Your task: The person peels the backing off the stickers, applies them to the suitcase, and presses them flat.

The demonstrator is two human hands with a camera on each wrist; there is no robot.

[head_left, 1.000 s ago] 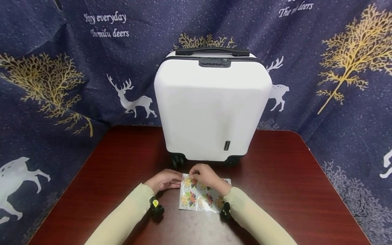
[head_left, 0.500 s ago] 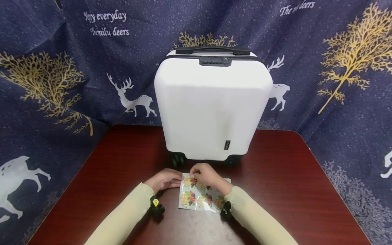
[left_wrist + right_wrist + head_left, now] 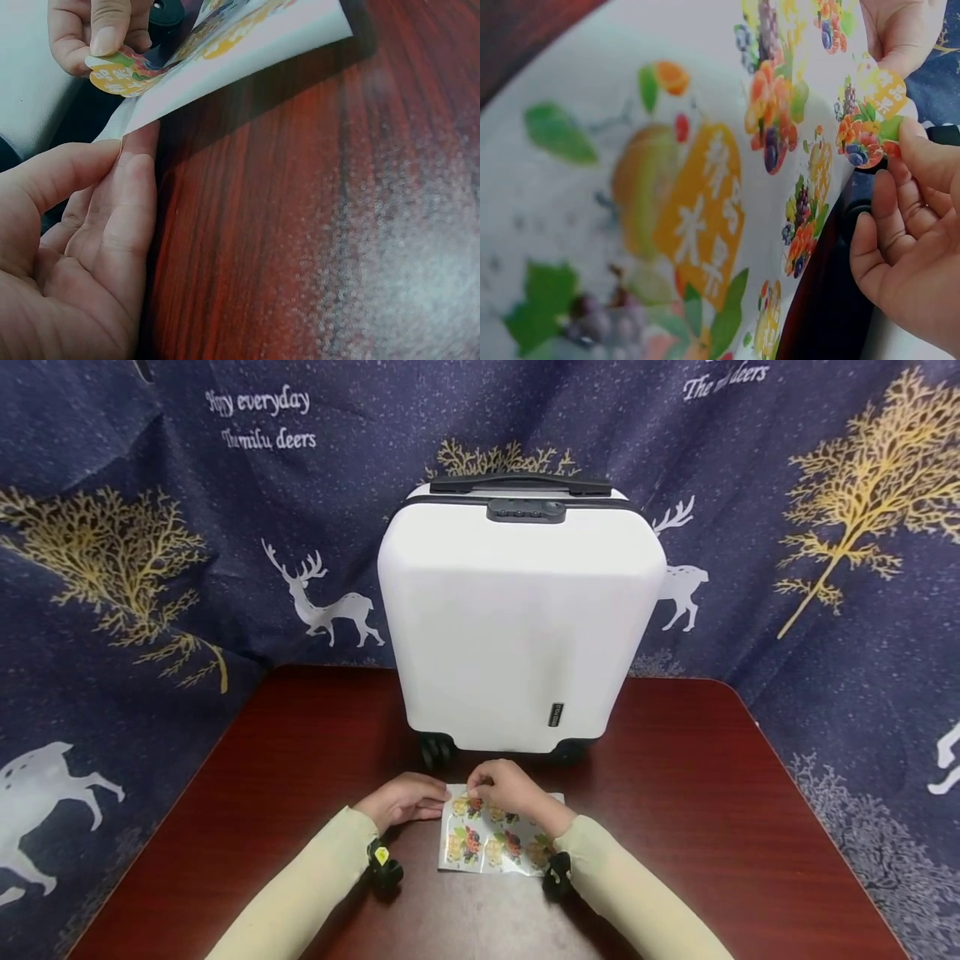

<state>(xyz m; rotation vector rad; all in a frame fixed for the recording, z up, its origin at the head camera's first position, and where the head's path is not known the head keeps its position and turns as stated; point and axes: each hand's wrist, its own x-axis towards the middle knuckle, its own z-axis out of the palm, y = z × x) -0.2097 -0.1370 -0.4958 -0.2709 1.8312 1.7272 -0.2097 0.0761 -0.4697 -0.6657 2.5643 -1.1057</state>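
Observation:
A glossy white sheet of fruit stickers point(image 3: 480, 865) lies before the suitcase, partly raised off the table. My left hand point(image 3: 405, 800) pinches its left corner between thumb and fingers, plainly seen in the left wrist view. My right hand point(image 3: 512, 789) reaches over the sheet's upper part. In the right wrist view, its thumb and fingertips pinch one fruit sticker point(image 3: 866, 127) with an orange label. This sticker's edge curls up from the sheet; in the left wrist view, the same sticker point(image 3: 120, 75) still meets the backing. My right wrist and forearm hide part of the sheet's right side.
Just behind both hands a white suitcase point(image 3: 517, 635) stands upright, with black wheels point(image 3: 437, 750) and a top handle. The dark red wooden table point(image 3: 690, 827) extends to both sides. A blue cloth with deer and trees point(image 3: 322, 460) hangs behind it.
My right hand has shifted very slightly to the right with the sticker edge in its fingers. The left hand keeps its place on the sheet's corner.

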